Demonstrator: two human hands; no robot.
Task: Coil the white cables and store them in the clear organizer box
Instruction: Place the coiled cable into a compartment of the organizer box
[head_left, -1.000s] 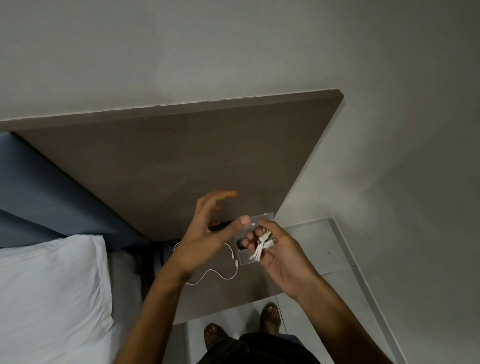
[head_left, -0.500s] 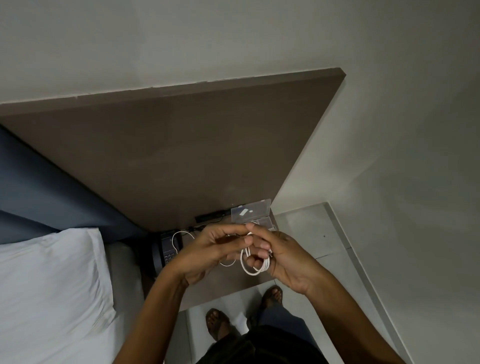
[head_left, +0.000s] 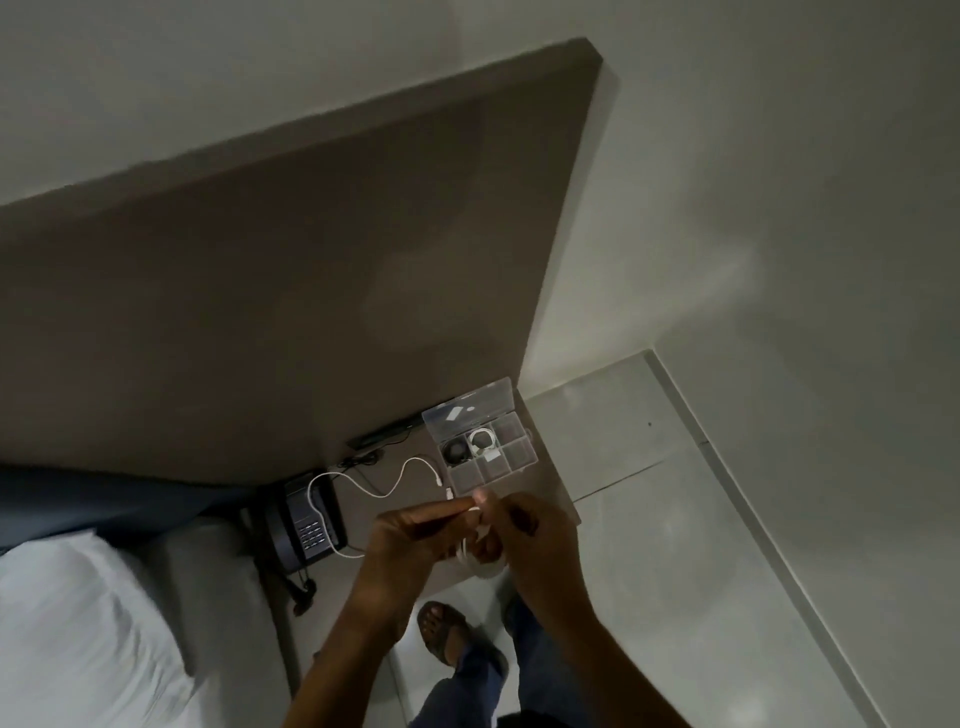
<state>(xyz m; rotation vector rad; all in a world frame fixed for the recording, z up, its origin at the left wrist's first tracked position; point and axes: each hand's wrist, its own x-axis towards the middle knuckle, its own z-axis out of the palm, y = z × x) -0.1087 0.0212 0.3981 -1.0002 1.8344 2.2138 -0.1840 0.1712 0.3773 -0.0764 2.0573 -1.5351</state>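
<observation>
Over the small bedside table (head_left: 550, 483), both hands meet just in front of the clear organizer box (head_left: 480, 444). Left hand (head_left: 410, 540) is closed, thumb and forefinger pinching the white cable (head_left: 480, 558) near its top. Right hand (head_left: 524, 535) is closed too, fingers curled around the cable's coiled loops, which hang out below between the two palms. The loose end of that cable trails left from the hands, across the tabletop and over a dark desk phone (head_left: 306, 525), then curves back toward the box, plug end lying just beside the box's near-left corner.

Box sits open on the table's far right part, lid (head_left: 470, 408) tilted up against the brown wall panel (head_left: 311, 286). Inside, one compartment holds a coiled white cable (head_left: 483, 441); the one left of it holds something dark and round, too dim to tell what. Other compartments look bare. Box is near the hands, just beyond the fingertips, not touched. A white pillow (head_left: 78, 623) lies at lower left; a sandalled foot (head_left: 441, 629) on the tiled floor below.
</observation>
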